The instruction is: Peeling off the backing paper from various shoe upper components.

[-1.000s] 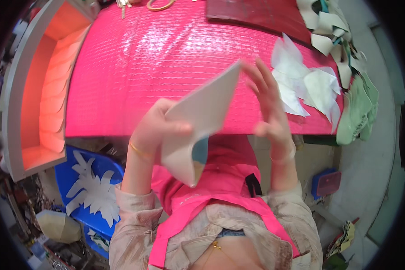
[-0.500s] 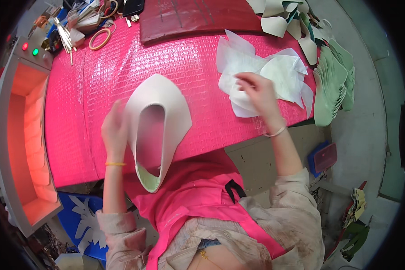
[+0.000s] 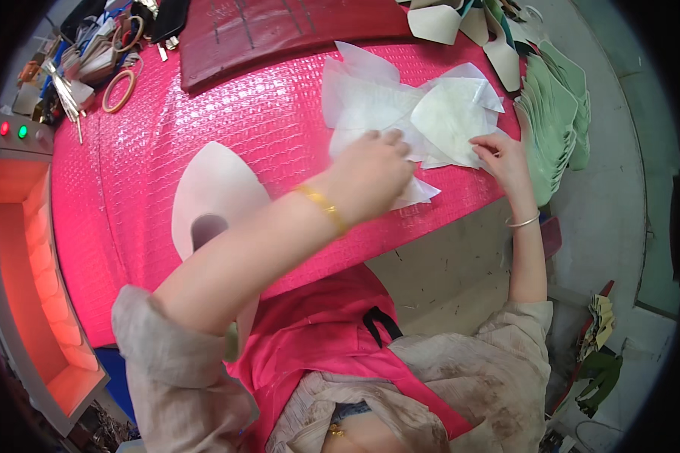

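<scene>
Thin white translucent sheets [image 3: 363,87] lie in an overlapping pile at the far right of the pink-covered table. On top is a pale, rounded sheet [image 3: 447,113]. At its right corner, the thumb and forefinger of my right hand [image 3: 506,160] come together on the sheet's edge. My left hand [image 3: 378,170] reaches across over the pile's near-left part; motion blurs it, and its fingertips are partly hidden. A white shoe upper [image 3: 217,177] with an oval opening rests on the table's left part, its near half mostly covered by my left forearm.
A lit orange heating box [image 3: 23,249] stands at the left edge. Tape rolls [image 3: 119,90] and tools crowd the far left corner. A dark red board [image 3: 295,34] lies at the back. Stacked green pieces [image 3: 548,113] and white cut pieces [image 3: 434,24] sit at the right.
My left hand has left the shoe upper's side and crossed right to the sheets. My right hand has shifted right to the rounded sheet's corner. The whole view has turned slightly.
</scene>
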A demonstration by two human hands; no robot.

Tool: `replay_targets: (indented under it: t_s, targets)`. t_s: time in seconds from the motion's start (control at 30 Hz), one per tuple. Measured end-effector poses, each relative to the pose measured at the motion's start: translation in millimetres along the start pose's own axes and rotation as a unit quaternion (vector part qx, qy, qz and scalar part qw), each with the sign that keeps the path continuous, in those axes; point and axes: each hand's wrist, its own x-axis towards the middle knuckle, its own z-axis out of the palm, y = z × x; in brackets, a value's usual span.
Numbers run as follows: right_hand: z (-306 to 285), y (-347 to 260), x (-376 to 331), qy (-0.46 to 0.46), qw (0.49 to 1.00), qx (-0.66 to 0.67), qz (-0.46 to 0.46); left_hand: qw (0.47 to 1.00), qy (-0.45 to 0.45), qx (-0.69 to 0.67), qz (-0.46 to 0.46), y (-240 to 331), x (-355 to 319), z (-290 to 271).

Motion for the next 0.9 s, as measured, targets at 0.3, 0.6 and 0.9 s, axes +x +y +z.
replay_targets:
  t_s: [0.3, 0.6, 0.9]
  targets:
    - [23, -4, -27, 0.060, 0.972, -0.144, -0.174, 0.999, -0.030, -0.013, -0.006, 24, 50, 61]
    - [25, 3, -19, 0.009, 0.945, -0.215, -0.245, 0.999, 0.017, 0.038, -0.008, 31, 50, 68]
    - [6, 1, 10, -0.091, 0.966, -0.122, -0.208, 0.999, -0.002, 0.042, -0.033, 35, 51, 66]
